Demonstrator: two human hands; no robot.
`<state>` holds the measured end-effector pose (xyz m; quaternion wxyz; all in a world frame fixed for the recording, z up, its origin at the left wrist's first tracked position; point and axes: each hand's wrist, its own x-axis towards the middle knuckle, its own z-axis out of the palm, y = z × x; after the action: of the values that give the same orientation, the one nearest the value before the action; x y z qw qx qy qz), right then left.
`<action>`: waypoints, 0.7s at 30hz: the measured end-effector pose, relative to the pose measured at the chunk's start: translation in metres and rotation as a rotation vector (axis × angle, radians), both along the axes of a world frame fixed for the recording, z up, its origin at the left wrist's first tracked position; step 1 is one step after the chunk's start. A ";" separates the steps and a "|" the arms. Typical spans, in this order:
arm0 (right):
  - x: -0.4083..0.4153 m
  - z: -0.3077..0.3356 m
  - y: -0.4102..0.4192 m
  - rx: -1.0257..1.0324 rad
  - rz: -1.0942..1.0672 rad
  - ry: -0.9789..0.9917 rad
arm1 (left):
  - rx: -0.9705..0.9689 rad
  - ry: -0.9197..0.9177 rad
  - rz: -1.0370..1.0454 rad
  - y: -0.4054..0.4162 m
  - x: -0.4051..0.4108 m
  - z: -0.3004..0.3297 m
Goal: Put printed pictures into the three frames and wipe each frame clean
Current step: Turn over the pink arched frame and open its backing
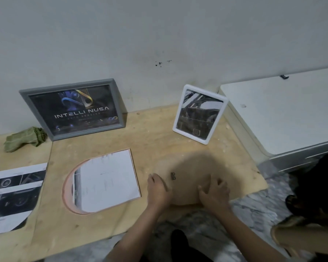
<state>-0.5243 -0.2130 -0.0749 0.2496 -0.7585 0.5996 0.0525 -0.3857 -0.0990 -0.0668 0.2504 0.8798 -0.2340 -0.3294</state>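
A brown backing board (186,178), arch-shaped with a rounded far end and a small dark metal hanger (173,176) near its middle, lies flat at the near edge of the wooden bench (151,133). Its colour almost matches the wood, so its outline is faint. The left hand (157,188) rests on the board's left edge, fingers lightly bent over it; the right hand (215,191) lies on the right part with fingers spread and pressed flat. Neither hand grips anything. Both forearms reach in from the near edge.

Left of the board, an arch-shaped pink frame (68,188) lies flat with a white sheet of paper (110,178) on top. At the bench's left edge lies a printed sheet (13,195) with dark photographs. A grey frame (74,108) with a dark print leans against the wall at the far left, a crumpled green cloth (25,138) beside it. A white frame (199,114) with a grey picture stands at the far right, near a white printer (284,114).
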 end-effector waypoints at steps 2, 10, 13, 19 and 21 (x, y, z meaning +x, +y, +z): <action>-0.003 -0.008 -0.004 -0.006 0.050 0.031 | 0.039 -0.023 -0.032 -0.005 -0.006 -0.007; -0.009 -0.034 0.001 -0.017 0.229 0.143 | 0.220 -0.146 -0.170 -0.009 -0.031 -0.030; -0.009 -0.034 0.001 -0.024 0.226 0.146 | 0.175 -0.138 -0.151 -0.006 -0.031 -0.030; 0.021 -0.024 0.009 -0.088 0.384 0.013 | -0.070 -0.067 0.042 0.012 -0.018 -0.020; 0.040 -0.018 0.018 -0.098 0.452 -0.045 | -0.134 -0.148 0.115 0.026 -0.009 -0.014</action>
<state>-0.4846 -0.1949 -0.0926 0.2076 -0.8858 0.4106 0.0609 -0.3943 -0.0730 -0.0811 0.3092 0.8950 -0.2226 -0.2321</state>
